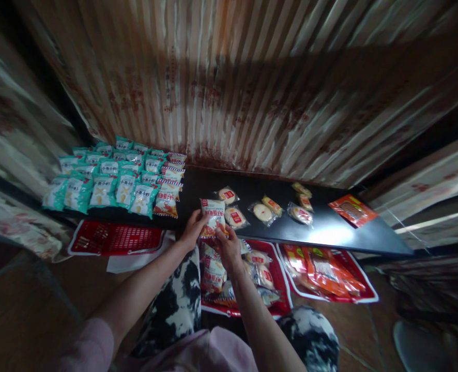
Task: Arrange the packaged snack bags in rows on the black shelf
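Observation:
Between my two hands is a red-and-white snack bag (213, 213), upright above the front edge of the black shelf (198, 181). My left hand (192, 229) grips its left side, and my right hand (229, 247) holds its lower right corner. A column of similar red-and-white bags (168, 194) stands on the shelf to the left. Beside that column are rows of teal-and-white snack bags (104, 188). Just right of the held bag lie round wrapped cakes (235, 217). Under my right hand, a red basket (285, 289) holds more snack bags and wrapped cakes.
Farther right on the shelf are small yellow packets (271, 205) and a flat orange packet (353, 209). A second red basket (370, 290) holds orange packets. Another red basket (116, 237) sits below the shelf at left. A pleated curtain (229, 93) hangs behind.

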`<state>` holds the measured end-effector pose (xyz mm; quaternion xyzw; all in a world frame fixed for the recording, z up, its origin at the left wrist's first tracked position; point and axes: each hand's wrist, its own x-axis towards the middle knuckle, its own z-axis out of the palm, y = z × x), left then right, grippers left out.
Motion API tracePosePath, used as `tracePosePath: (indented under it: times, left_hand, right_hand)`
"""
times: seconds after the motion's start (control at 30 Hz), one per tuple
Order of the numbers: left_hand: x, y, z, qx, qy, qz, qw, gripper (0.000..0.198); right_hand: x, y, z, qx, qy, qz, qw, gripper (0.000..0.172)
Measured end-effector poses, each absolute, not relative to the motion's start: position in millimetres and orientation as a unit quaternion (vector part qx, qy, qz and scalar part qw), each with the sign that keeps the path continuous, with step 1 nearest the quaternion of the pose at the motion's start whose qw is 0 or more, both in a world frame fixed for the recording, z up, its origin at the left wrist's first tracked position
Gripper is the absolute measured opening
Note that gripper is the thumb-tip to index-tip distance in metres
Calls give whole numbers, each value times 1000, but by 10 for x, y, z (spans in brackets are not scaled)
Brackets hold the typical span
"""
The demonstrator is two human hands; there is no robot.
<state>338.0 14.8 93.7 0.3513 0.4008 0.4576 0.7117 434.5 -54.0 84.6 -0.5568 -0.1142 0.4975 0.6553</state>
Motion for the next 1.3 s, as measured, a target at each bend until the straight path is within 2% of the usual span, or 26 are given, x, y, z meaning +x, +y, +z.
tracePosePath:
  times: [0.1,0.27,0.33,0.43,0.5,0.77,1.0,1.2,1.3]
  left_hand:
    - [3371,119,854,357,410,464,699,44]
    - [3347,154,775,352,446,477,670,37]
    - [3333,178,771,354,460,480,658,34]
    - [3318,209,775,361,480,483,637,30]
    - [3314,222,775,367,484,482,632,30]
    - [3357,257,711,394,476,473,628,27]
    - [3430,333,714,476,569,451,496,26]
    - [3414,271,876,523,548,470,454,26]
    - [3399,247,953,519,518,471,491,29]
  right_hand:
    - [4346,-504,862,-565,-120,481,659,57]
    - [4283,-498,862,-561,-88,487,664,79]
    - [4270,-498,864,-551,-79,502,662,75]
    - [4284,-486,879,-521,-90,540,655,53]
    - [4306,-470,890,-507,-95,559,649,45]
    - [4319,-397,888,-547,-127,531,635,57]
    - [4331,-328,957,-603,-133,482,622,82]
    - [4347,-242,936,-631,-181,420,626,78]
    - [4347,-211,933,-665,-235,352,615,75]
